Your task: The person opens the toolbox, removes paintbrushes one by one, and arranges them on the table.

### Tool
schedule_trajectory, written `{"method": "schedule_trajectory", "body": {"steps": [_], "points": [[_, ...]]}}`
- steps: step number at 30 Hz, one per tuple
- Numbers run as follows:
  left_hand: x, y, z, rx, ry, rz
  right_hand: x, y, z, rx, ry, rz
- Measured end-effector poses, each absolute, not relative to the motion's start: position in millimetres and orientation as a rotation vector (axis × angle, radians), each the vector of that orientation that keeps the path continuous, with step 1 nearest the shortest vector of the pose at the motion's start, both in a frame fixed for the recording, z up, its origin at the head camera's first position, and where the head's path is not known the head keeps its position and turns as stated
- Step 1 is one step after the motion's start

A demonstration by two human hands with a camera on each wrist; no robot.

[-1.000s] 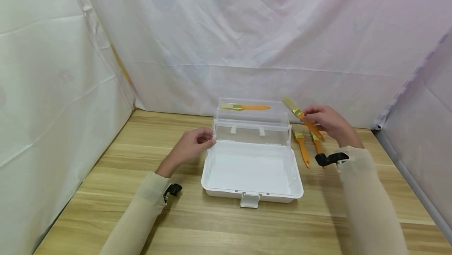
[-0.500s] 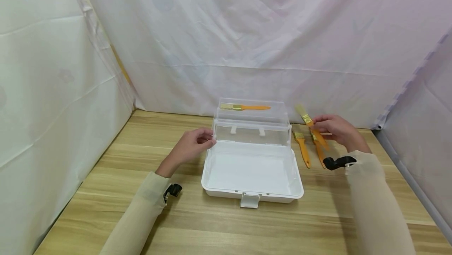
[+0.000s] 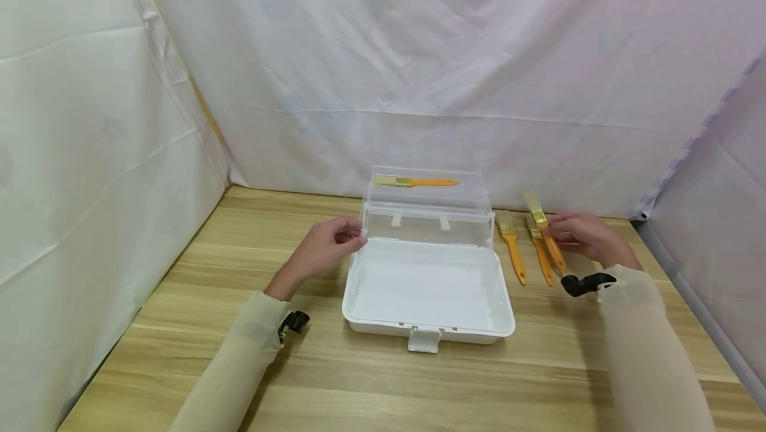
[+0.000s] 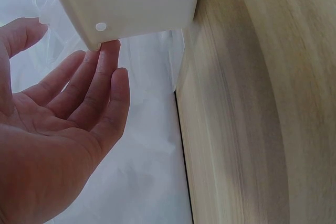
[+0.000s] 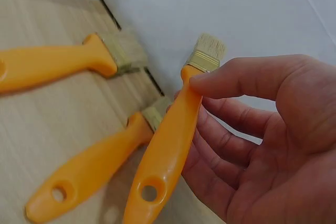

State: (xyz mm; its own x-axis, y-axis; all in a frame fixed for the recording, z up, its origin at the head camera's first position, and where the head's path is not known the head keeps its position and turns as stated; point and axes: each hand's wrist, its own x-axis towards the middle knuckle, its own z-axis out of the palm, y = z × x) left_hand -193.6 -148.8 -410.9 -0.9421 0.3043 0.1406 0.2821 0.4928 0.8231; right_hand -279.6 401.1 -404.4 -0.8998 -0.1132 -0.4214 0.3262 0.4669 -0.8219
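My right hand (image 3: 583, 236) pinches a paintbrush (image 5: 168, 140) with an orange handle and pale bristles, thumb near the metal ferrule. The brush is tilted, bristles up, above the table. Just left of it lie two similar paintbrushes, a middle one (image 3: 541, 256) and one nearer the box (image 3: 512, 252). My left hand (image 3: 329, 246) touches the back left corner of a white plastic box (image 3: 353, 327), fingers loosely extended, as the left wrist view shows. The box's clear lid (image 3: 427, 229) is swung back. Another paintbrush (image 3: 427, 182) lies on the lid's far part.
A wood-grain table (image 3: 335, 385) bears everything. White cloth (image 3: 419, 73) hangs behind it, with more cloth (image 3: 78, 173) on the left side. The box's latch (image 3: 424, 340) hangs down at its front edge.
My right hand has moved right and toward me with its paintbrush, so it now hovers right of the two lying brushes. My left hand and the box have stayed put.
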Motion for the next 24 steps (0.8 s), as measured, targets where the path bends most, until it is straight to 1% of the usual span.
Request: {"method": "schedule_trajectory", "body": {"steps": [6,13,24], "points": [[-193.3,-148.4,-410.1,0.537,2.702,1.471,-277.3,419.7,-416.3,0.218,2.272,-1.459],[-192.6,-147.9,-409.5,0.527,2.705,1.47,-274.0,436.3,-421.5,0.244,2.235,-1.476],[-194.6,-148.7,-411.6,0.543,2.695,1.483,-272.2,443.3,-422.7,0.295,2.23,-1.486]]}}
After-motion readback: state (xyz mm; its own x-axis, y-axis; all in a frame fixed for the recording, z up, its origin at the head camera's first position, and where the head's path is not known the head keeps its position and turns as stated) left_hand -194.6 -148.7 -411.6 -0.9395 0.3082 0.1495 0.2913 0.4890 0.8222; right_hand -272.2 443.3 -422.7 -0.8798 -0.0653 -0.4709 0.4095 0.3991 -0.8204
